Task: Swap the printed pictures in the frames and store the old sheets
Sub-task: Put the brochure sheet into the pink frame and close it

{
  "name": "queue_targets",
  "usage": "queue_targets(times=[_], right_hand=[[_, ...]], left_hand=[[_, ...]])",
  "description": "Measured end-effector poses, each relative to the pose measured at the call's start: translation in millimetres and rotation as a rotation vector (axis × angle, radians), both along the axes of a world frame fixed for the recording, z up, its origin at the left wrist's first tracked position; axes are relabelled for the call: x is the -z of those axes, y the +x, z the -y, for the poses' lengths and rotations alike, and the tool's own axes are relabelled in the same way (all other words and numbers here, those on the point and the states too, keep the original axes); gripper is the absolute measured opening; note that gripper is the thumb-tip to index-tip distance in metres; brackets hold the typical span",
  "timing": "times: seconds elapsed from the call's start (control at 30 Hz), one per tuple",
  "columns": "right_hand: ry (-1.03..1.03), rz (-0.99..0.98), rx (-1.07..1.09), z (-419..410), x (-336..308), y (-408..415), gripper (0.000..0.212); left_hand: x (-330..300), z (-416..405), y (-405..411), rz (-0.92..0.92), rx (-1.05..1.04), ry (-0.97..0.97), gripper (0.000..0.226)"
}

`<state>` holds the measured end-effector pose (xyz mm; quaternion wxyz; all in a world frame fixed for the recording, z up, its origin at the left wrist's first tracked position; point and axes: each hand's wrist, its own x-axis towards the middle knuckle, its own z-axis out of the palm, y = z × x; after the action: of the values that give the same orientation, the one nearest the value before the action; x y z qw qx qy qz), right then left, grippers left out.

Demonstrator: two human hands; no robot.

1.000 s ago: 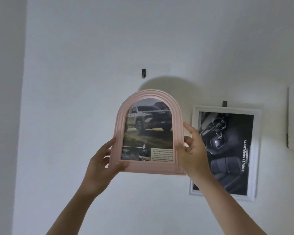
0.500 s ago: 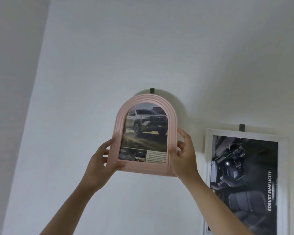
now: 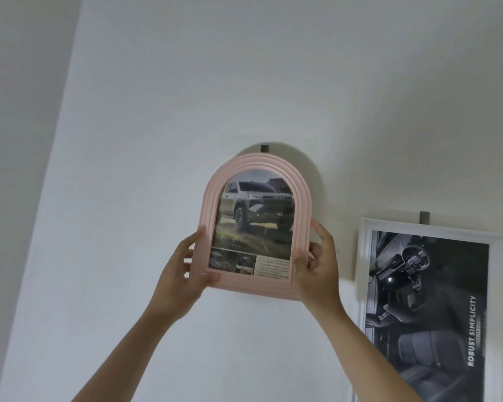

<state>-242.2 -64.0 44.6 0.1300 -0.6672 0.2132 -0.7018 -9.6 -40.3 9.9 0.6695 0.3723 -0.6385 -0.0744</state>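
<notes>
Both hands, left [image 3: 183, 274] and right [image 3: 317, 268], grip my pink arched frame [image 3: 215, 198] by its lower sides, top just under a wall hook [image 3: 264, 148]. Truck print [image 3: 256, 216] inside; white-framed poster [image 3: 427, 309] hangs right.

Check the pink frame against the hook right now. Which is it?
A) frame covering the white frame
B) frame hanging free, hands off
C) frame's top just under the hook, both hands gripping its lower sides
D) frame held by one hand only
C: the pink frame tops out just below the hook, with the left hand and right hand gripping its lower sides.
</notes>
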Motion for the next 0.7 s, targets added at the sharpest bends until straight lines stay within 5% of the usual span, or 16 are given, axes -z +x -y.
queue_targets(times=[0.4,0.7], right_hand=[[0.015,0.054,0.024,16.0,6.5,2.9,0.051],[0.002,0.010,0.250,16.9,38.3,8.6,0.050]], left_hand=[[1.8,15.5,-2.4,0.009,-0.025,-0.020,0.078],[26.8,22.8,-11.3,0.033,-0.222,-0.018,0.073]])
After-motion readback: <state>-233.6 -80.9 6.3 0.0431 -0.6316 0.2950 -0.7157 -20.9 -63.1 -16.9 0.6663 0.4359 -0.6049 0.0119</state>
